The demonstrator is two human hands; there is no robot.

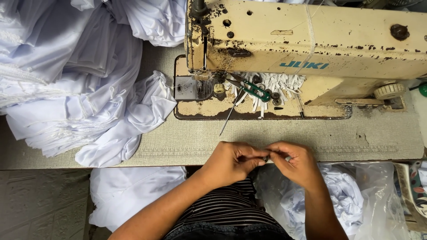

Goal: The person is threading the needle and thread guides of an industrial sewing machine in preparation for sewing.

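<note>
Both hands, left hand (231, 161) and right hand (294, 163), pinch one small dark part (267, 158) between fingertips at the tabletop (187, 138) front edge; keep it over the table, pinch tight.

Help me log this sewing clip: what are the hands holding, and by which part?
Both hands, left hand and right hand, pinch a tiny dark object between their fingertips at the table edge. What it is, and which part is gripped, cannot be told.

Worn cream sewing machine (338, 44) – green-handled snips (255, 90) – heaped white cloth (75, 75)
</note>
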